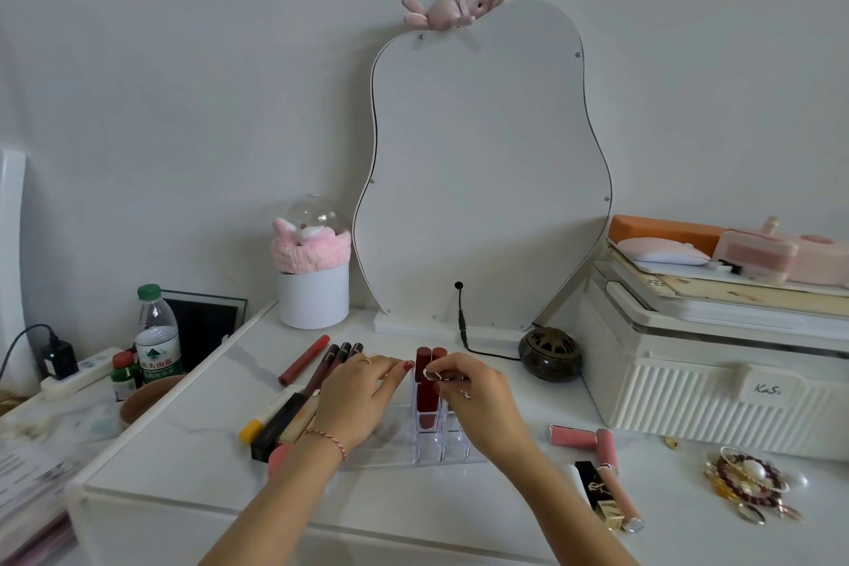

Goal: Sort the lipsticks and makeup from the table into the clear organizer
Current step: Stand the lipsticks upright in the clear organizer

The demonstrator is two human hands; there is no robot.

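White tabletop (193,450); right hand (478,400) fingers pinch dark-red lipstick (425,386) upright in clear organizer (429,446); left hand (358,395) flat

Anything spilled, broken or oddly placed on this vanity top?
Nothing spilled or damaged. One oddity: a pink plush rabbit lies sprawled atop the pear-shaped white mirror panel. Loose lipsticks still flank the clear acrylic organizer.

A pear-shaped mirror (482,179) leans on the wall, a water bottle (157,335) far left.

Both hands (363,395) (468,400) meet over red lipsticks (427,386) standing in the clear organizer (441,450).
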